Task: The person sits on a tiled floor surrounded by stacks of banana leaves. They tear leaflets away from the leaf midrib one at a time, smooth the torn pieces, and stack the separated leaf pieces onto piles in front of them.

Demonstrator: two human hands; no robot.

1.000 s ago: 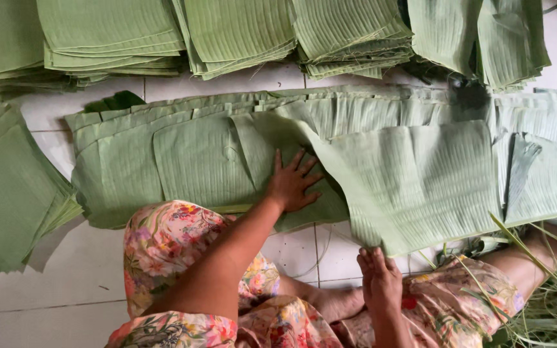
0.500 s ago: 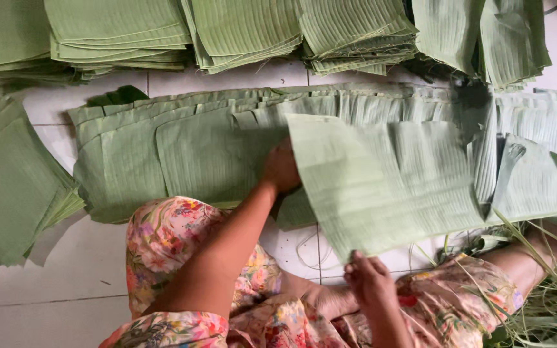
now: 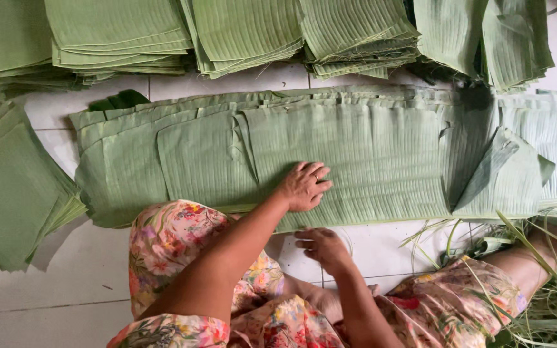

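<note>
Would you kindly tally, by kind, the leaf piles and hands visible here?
Folded leaf stacks along the top: 5
Spread row of overlapping leaves: 1
Square-cut leaf pile at the left: 1
Hands: 2, left hand flat on the row, right hand at its near edge
Total: 9

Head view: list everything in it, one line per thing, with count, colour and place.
Long banana leaf strip: one overlapping layered row, pale green, across the middle of the floor.
Folded leaf stacks: about five, green, along the top edge.
Square leaf pile: one, green, at left.
Leaf ribs and trimmings: a loose heap, green, lower right.
Tiled floor: white, under everything.
Floral garment: one, pink and yellow, over the knees.
Left hand: flat on the strip, a ring on one finger.
Right hand: empty, at the strip's near edge.
</note>
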